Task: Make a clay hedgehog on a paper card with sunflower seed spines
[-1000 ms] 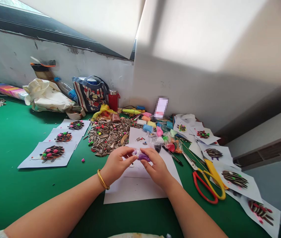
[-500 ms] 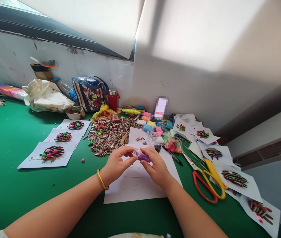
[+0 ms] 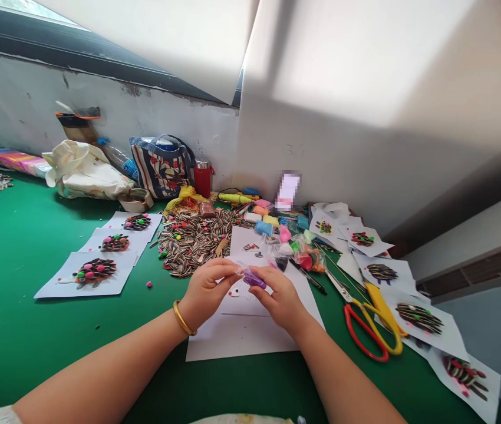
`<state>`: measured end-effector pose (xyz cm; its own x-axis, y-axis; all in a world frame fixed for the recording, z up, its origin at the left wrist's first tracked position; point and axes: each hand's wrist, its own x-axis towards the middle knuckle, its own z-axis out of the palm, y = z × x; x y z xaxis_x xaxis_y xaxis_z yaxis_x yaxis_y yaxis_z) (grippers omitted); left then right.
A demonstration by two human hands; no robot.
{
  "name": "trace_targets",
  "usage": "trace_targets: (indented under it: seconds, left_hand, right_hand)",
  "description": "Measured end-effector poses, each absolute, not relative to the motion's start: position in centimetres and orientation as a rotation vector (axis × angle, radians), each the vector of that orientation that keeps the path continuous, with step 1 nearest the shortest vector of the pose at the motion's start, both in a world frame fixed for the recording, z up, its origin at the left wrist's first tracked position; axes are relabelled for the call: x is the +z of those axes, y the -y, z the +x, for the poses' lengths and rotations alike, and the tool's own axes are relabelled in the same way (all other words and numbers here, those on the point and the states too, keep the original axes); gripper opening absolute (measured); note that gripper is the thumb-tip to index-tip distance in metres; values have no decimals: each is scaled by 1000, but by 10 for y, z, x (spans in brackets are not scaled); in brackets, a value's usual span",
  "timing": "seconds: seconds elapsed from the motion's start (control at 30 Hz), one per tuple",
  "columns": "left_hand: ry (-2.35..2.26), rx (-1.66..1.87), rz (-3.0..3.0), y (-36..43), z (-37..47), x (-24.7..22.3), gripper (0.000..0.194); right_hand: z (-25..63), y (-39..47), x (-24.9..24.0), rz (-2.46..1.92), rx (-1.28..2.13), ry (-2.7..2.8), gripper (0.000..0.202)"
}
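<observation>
A small clear wrapper holding purple clay [image 3: 254, 279] is between my two hands, above white paper [image 3: 233, 341]. My left hand [image 3: 208, 291], with a gold bangle on the wrist, pinches the wrapper's clear end. My right hand [image 3: 281, 297] grips the purple part between thumb and fingers. Below the hands, the paper shows a small white shape with a red dot and a dark dot [image 3: 234, 292]. Just behind lies a heap of striped sunflower seeds [image 3: 193, 241] with small coloured balls among them.
Scissors [image 3: 369, 330] with red and yellow handles lie at right, beside decorated seed pictures [image 3: 418, 318]. More seed pictures [image 3: 95, 274] are at left. Coloured clay packets [image 3: 270, 221], a phone [image 3: 288, 189], a red bottle [image 3: 203, 179] and bags [image 3: 86, 171] stand along the wall.
My left hand has shifted slightly left, away from the purple clay, and the wrapper's clear end is stretched a little. The white shape with dots on the paper now shows more.
</observation>
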<state>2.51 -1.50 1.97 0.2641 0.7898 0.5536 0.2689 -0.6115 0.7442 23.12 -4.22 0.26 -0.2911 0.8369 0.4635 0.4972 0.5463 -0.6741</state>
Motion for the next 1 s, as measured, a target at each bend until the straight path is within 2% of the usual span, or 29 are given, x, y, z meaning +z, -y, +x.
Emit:
trace_targets:
  seconds: [0.23,0.5,0.8,1.0]
  left_hand:
    - [-953,1433,1855,11,21,26,10]
    - [-942,1393,2007,14,23,20,4]
    - [-863,1209,2316,19,24,20,13]
    - [-761,1360,2241,23,25,28,16]
  right_hand:
    - [231,45,10,-1111,520,1797,29]
    - [230,46,-2,-1038,1029,1656,61]
    - [231,42,-5,-1150,1019,1517,47]
    - [229,42,-2,-1101,938,1446,43]
